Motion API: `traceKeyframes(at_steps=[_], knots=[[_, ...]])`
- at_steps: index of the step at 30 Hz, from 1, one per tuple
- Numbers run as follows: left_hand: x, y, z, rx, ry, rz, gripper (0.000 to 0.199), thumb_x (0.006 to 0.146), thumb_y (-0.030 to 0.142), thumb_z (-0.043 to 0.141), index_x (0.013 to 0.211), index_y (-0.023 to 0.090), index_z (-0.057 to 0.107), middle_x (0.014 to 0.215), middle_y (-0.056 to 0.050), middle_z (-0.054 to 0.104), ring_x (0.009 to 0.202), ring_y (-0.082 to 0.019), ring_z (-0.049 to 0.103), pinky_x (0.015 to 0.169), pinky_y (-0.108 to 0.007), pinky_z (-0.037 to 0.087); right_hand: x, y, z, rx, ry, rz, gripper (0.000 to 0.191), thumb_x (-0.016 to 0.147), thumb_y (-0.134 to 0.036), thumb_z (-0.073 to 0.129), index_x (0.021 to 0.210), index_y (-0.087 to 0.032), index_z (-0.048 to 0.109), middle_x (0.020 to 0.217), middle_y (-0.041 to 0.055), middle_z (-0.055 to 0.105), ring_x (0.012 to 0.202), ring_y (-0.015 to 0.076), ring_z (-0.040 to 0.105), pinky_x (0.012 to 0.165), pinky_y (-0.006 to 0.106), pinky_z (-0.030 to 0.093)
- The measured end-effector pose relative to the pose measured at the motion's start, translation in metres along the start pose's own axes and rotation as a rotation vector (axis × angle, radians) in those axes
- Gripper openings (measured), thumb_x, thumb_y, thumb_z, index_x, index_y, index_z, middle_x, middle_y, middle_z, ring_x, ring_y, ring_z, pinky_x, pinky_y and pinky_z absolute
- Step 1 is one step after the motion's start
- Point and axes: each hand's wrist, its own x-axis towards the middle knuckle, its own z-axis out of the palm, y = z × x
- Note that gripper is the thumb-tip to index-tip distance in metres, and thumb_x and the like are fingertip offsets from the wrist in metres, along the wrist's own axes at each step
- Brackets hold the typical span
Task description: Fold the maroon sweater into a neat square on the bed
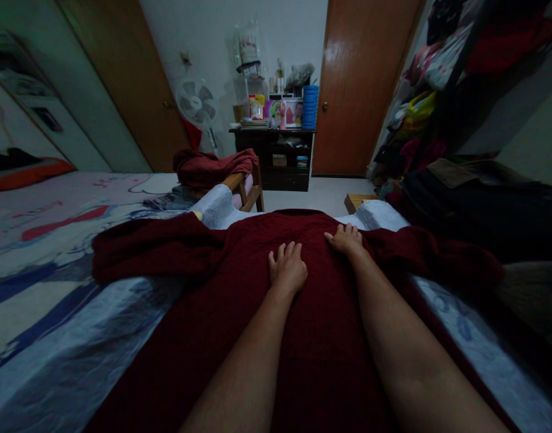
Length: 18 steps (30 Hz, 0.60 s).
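A dark red long-sleeved garment (249, 300) is spread out over a light blue-grey cloth (136, 325), its collar at the far edge and its sleeves stretched to both sides. My left hand (288, 267) lies on the middle of the garment, fingers spread and pointing away from me. Farther up and to the right, my right hand (346, 239) rests near the right shoulder of the garment, its fingers apart as well. Neither hand grips anything.
A bed with a patterned sheet (77, 204) is on the left. Beyond the garment stand a wooden chair (253, 195) with red cloth on it, a dark cabinet (244, 159) and a fan (197, 102). Dark bags and clothes (483, 204) are piled on the right.
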Motion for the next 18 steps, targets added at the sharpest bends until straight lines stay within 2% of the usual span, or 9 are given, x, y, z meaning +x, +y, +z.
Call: traceKeyframes(at_steps=[12, 18], knots=[[-0.002, 0.001, -0.003, -0.014, 0.019, 0.008, 0.054, 0.085, 0.025, 0.039, 0.139, 0.026, 0.044, 0.148, 0.000, 0.043, 0.136, -0.024, 0.033, 0.113, -0.054, 0.023, 0.002, 0.005, 0.013, -0.010, 0.170, -0.065, 0.073, 0.092, -0.060, 0.029, 0.138, -0.005, 0.040, 0.150, 0.0230, 0.029, 0.140, 0.0337, 0.020, 0.111, 0.045, 0.016], [-0.002, 0.001, -0.003, -0.033, 0.014, 0.003, 0.054, 0.085, 0.024, 0.039, 0.139, 0.027, 0.044, 0.147, 0.000, 0.043, 0.136, -0.024, 0.032, 0.113, -0.054, 0.022, -0.003, 0.002, 0.014, -0.041, 0.248, -0.071, 0.069, 0.092, -0.056, 0.031, 0.135, -0.004, 0.043, 0.152, 0.0208, 0.025, 0.140, 0.0340, 0.019, 0.111, 0.044, 0.015]])
